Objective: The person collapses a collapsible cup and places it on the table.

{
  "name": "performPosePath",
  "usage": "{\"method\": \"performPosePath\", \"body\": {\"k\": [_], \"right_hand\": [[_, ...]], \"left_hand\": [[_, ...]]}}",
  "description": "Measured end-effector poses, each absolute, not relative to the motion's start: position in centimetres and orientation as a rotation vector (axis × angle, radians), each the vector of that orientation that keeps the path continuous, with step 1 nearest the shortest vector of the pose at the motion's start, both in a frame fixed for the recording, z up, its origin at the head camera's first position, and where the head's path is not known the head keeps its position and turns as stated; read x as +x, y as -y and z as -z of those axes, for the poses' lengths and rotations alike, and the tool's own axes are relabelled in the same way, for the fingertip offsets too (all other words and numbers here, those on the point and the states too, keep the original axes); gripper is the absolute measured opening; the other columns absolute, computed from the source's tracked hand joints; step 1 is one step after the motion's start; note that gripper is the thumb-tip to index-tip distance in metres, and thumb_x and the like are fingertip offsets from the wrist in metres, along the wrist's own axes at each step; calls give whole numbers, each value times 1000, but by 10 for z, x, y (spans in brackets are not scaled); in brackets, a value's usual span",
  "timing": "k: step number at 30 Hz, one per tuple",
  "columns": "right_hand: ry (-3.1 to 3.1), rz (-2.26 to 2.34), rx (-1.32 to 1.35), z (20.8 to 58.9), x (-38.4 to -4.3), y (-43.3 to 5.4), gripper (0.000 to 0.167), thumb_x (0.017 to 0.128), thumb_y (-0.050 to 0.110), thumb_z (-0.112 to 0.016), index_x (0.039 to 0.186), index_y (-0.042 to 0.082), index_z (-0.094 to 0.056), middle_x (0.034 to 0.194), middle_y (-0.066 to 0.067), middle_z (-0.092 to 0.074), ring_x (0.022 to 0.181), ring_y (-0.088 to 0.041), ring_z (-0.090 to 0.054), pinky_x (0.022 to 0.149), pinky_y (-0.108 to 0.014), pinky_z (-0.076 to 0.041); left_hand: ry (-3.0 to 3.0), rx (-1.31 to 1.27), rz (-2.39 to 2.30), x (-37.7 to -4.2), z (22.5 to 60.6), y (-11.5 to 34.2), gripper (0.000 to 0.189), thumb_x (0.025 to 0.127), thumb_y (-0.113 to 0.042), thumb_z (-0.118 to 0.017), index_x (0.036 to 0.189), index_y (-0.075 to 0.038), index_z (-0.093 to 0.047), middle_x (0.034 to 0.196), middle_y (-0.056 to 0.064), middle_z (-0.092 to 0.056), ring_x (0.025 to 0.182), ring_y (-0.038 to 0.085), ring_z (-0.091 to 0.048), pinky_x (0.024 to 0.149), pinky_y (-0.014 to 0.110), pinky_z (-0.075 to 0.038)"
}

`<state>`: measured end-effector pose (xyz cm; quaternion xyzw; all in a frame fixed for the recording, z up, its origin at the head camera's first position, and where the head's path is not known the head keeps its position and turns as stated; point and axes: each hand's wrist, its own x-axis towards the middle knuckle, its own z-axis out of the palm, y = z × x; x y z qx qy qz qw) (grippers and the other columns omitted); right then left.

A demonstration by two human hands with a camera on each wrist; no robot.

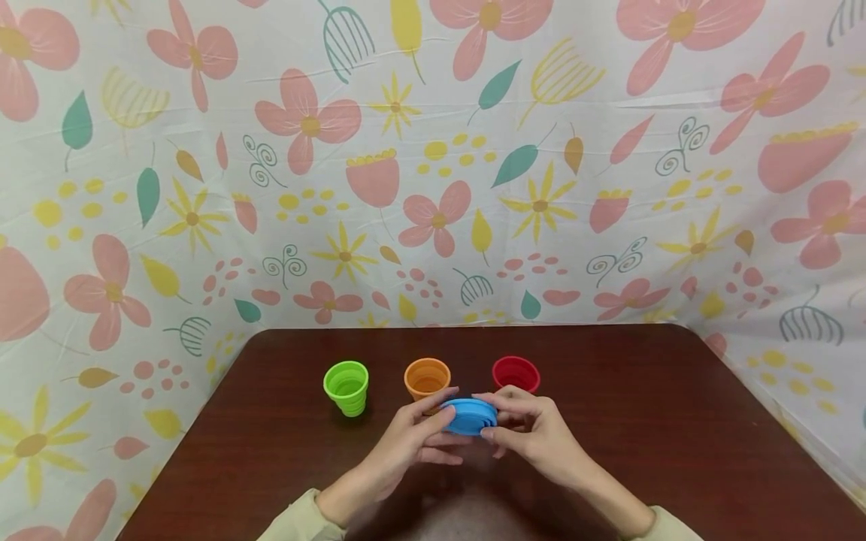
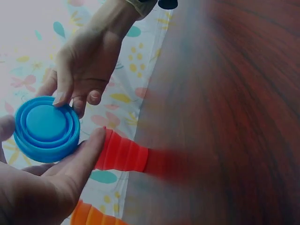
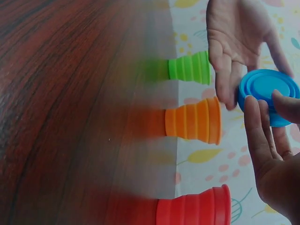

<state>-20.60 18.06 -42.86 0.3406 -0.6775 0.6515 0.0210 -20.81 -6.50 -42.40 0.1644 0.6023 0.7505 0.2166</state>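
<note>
A blue collapsible cup (image 1: 468, 417), folded flat into a disc of rings, is held up above the table between both hands. My left hand (image 1: 414, 434) holds its left side, thumb at the rim and fingers reaching beneath and behind. From the other side my right hand (image 1: 541, 430) pinches the edge, its thumb (image 3: 285, 104) on the ringed face. The left wrist view shows the blue rings (image 2: 46, 123) face-on. Beyond the hands stand a green cup (image 1: 346, 387), an orange cup (image 1: 428, 374) and a red cup (image 1: 516, 370), all unfolded and upright; the hands partly cover the orange and red ones.
The dark brown wooden table (image 1: 284, 466) has rounded far corners. A white cloth (image 1: 433, 150) printed with flowers and leaves hangs behind it and along both sides. The three standing cups form a row across the table's far half.
</note>
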Motion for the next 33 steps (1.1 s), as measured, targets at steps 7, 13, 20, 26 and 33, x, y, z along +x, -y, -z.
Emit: {"method": "performPosePath", "body": {"k": [7,13,20,26,33], "right_hand": [[2177,-1966,948,433,-206,-183,46,90,0,-82,135,0,-70,127,-23,-56,97,-27,-71,80,-41,-64],[2235,-2008,932,434,-209,-185,70,85,3,-88,149,1,-58,141,-26,-56,108,-28,-71,89,-39,-61],[2307,-1935,907,433,-208,-183,75,82,8,-91,150,9,-59,142,-18,-59,112,-26,-71,90,-38,-61],[2275,-1910,947,434,-207,-183,79,80,4,-92,150,9,-58,143,-15,-58,113,-29,-69,89,-40,-62],[2291,-1915,948,433,-207,-182,84,78,3,-93,153,3,-53,147,-17,-56,120,-26,-68,90,-39,-61]], "left_hand": [[-1683,583,-2105,-211,430,67,69,98,-9,-75,158,1,-43,139,22,-63,121,31,-68,100,43,-56],[-1669,736,-2107,-215,435,69,82,92,1,-80,162,0,-37,153,22,-53,128,32,-64,101,37,-55],[-1646,793,-2145,-213,437,66,88,88,11,-78,163,-1,-34,161,22,-44,131,33,-62,102,40,-54],[-1655,789,-2165,-212,440,63,87,87,13,-78,161,5,-34,150,26,-54,127,30,-64,101,39,-55],[-1642,797,-2155,-213,441,60,84,87,14,-77,160,4,-37,149,26,-55,128,30,-64,100,39,-55]]}}
